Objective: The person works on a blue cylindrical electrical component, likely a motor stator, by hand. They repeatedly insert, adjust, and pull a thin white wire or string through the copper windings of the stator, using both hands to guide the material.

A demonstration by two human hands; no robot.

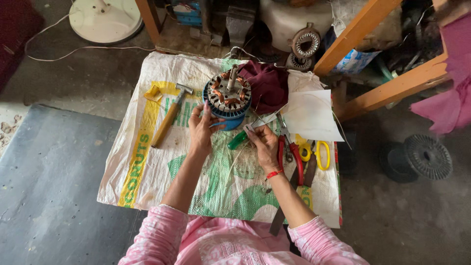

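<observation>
From the head camera, the left hand (pixel 201 130) rests its fingers against the rim of a copper-wound motor stator (pixel 227 95) standing on a woven sack (pixel 147 167). The right hand (pixel 264 145) pinches a small pale strip (pixel 261 121), just beside a green-handled screwdriver (pixel 237 140). A hammer (pixel 169 117) lies left; red-handled pliers (pixel 289 152) and yellow scissors (pixel 316 153) right.

Both hands, left (pixel 201 130) and right (pixel 263 143), reach forward, fingers curled.
</observation>
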